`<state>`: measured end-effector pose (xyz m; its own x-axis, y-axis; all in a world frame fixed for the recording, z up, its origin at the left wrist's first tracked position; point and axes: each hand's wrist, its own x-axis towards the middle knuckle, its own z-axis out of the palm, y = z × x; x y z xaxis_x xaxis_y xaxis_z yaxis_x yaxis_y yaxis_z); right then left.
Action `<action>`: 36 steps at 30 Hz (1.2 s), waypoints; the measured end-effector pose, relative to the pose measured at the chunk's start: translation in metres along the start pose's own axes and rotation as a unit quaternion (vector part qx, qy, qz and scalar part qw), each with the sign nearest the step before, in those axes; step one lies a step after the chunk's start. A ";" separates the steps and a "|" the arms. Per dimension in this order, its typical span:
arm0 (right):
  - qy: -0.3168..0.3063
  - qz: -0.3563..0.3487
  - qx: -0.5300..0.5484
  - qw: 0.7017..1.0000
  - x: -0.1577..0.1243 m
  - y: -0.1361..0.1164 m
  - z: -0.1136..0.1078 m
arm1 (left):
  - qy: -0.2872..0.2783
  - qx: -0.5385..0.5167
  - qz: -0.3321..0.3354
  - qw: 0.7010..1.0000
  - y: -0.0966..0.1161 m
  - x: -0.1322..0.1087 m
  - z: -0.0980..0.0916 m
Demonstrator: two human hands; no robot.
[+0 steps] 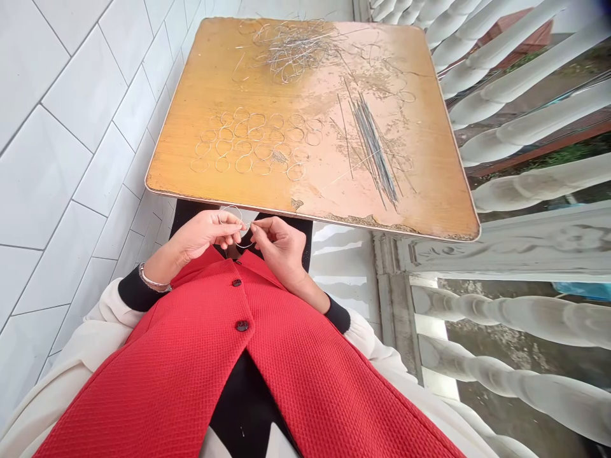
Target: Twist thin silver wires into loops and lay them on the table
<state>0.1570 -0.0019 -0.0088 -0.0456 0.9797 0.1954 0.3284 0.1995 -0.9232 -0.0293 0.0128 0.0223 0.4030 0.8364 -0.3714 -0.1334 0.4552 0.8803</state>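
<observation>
**One View, Head-Worn**

The camera looks forward and steeply down over the red vest [191, 356]; left hand [205, 235] and right hand [282, 249] sit close, the tabletop [200, 89] farther; stretched edges perhaps mean a wide lens.

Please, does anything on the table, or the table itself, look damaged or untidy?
Yes. The tabletop looks damaged: its finish is patchy on the right, and its near edge is chipped. At the far side, the wire heap looks tangled.
</observation>
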 end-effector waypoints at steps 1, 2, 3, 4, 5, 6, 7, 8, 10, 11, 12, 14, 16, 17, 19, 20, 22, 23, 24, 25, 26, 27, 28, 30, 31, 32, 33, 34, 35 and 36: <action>-0.001 -0.009 -0.007 1.000 0.000 0.000 0.000 | 0.014 0.002 0.011 1.000 -0.002 -0.001 0.001; -0.003 -0.018 -0.014 1.000 0.000 -0.001 0.000 | 0.025 0.008 0.021 0.999 -0.004 -0.001 0.002; -0.005 -0.024 -0.019 1.000 0.000 -0.001 -0.001 | 0.032 0.016 0.030 0.999 -0.006 -0.001 0.002; -0.008 -0.029 -0.023 0.999 0.001 -0.001 -0.001 | 0.036 0.028 0.038 0.998 -0.007 -0.001 0.002; -0.010 -0.032 -0.026 0.999 0.001 -0.001 -0.001 | 0.039 0.041 0.045 0.997 -0.007 0.000 0.002; -0.015 -0.034 -0.027 0.999 0.001 -0.001 -0.001 | 0.040 0.057 0.051 0.996 -0.007 0.000 0.001; -0.019 -0.034 -0.028 0.999 0.001 -0.001 0.000 | 0.041 0.071 0.056 0.995 -0.006 0.001 0.000; -0.023 -0.032 -0.027 0.999 0.001 -0.001 0.000 | 0.041 0.085 0.060 0.994 -0.006 0.001 0.000; -0.030 -0.024 -0.023 0.999 0.001 -0.001 0.001 | 0.041 0.107 0.067 0.991 -0.004 0.002 -0.002; -0.031 -0.020 -0.020 0.999 0.001 -0.001 0.001 | 0.041 0.115 0.070 0.990 -0.004 0.003 -0.003; -0.031 -0.017 -0.016 0.999 0.001 -0.002 0.002 | 0.040 0.120 0.071 0.989 -0.003 0.003 -0.003; -0.027 -0.022 -0.015 0.999 0.001 -0.002 0.003 | 0.039 0.126 0.072 0.989 -0.003 0.004 -0.003; -0.022 -0.032 -0.022 0.999 0.002 -0.002 0.003 | 0.037 0.125 0.072 0.989 -0.003 0.004 -0.003; -0.021 -0.035 -0.026 0.999 0.002 -0.002 0.003 | 0.038 0.124 0.072 0.989 -0.003 0.005 -0.003; -0.021 -0.036 -0.031 0.999 0.003 -0.002 0.003 | 0.044 0.121 0.072 0.989 -0.004 0.005 -0.003; -0.021 -0.034 -0.032 0.999 0.003 -0.002 0.004 | 0.048 0.120 0.071 0.989 -0.004 0.005 -0.003; -0.021 -0.031 -0.034 0.999 0.003 -0.002 0.004 | 0.056 0.117 0.071 0.989 -0.005 0.005 -0.003; -0.019 -0.031 -0.037 0.999 0.003 -0.003 0.004 | 0.058 0.116 0.071 0.989 -0.004 0.004 -0.002; -0.017 -0.032 -0.040 0.999 0.003 -0.003 0.004 | 0.059 0.114 0.072 0.989 -0.004 0.004 -0.001; -0.015 -0.034 -0.041 0.998 0.003 -0.004 0.004 | 0.059 0.112 0.073 0.989 -0.004 0.003 -0.001; -0.013 -0.037 -0.042 0.998 0.002 -0.004 0.004 | 0.061 0.110 0.073 0.989 -0.004 0.003 0.000; -0.010 -0.039 -0.040 0.998 0.002 -0.005 0.004 | 0.063 0.108 0.072 0.990 -0.003 0.003 0.001; -0.009 -0.040 -0.038 0.998 0.002 -0.005 0.004 | 0.066 0.106 0.070 0.990 -0.003 0.002 0.002; -0.009 -0.038 -0.032 0.999 0.003 -0.005 0.005 | 0.070 0.105 0.065 0.990 -0.003 0.002 0.003; -0.011 -0.034 -0.030 0.999 0.003 -0.005 0.006 | 0.071 0.107 0.064 0.990 -0.003 0.002 0.004; -0.013 -0.029 -0.027 0.999 0.004 -0.004 0.006 | 0.071 0.111 0.065 0.989 -0.004 0.003 0.004; -0.015 -0.024 -0.026 0.999 0.004 -0.003 0.007 | 0.071 0.115 0.068 0.989 -0.004 0.003 0.004; -0.018 -0.020 -0.023 0.999 0.004 -0.001 0.007 | 0.072 0.119 0.071 0.988 -0.004 0.003 0.005; -0.021 -0.017 -0.018 0.999 0.004 0.000 0.007 | 0.075 0.124 0.075 0.987 -0.005 0.003 0.005; -0.025 -0.013 -0.011 1.000 0.004 0.001 0.006 | 0.078 0.128 0.079 0.986 -0.005 0.002 0.005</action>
<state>0.1513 0.0020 -0.0114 -0.1014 0.9742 0.2017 0.3477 0.2246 -0.9103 -0.0232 0.0111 0.0186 0.2483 0.9365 -0.2475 0.0581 0.2407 0.9689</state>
